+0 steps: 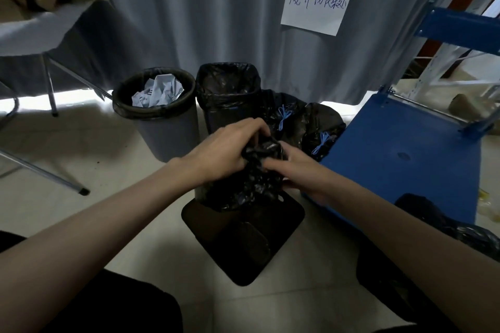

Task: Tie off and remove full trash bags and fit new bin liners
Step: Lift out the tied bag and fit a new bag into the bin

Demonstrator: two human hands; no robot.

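A crumpled black liner (251, 184) hangs over the near, dark square bin (243, 238) on the floor. My left hand (224, 151) grips the liner's bunched top from the left, fingers curled over it. My right hand (295, 167) pinches the same bunch from the right. Behind them a grey round bin (165, 130) holds crumpled white paper (157, 90) in a black liner. A second black bin (227, 94) beside it has a liner fitted over its rim. Two tied black bags (303, 121) with blue drawstrings lie to its right.
A blue flat cart (400, 159) stands close at the right, with a blue metal rack behind it. A grey curtain with a handwritten paper sign (316, 4) hangs at the back. A table with metal legs (51, 84) sits at the left. Another black bag (460, 230) lies at the lower right.
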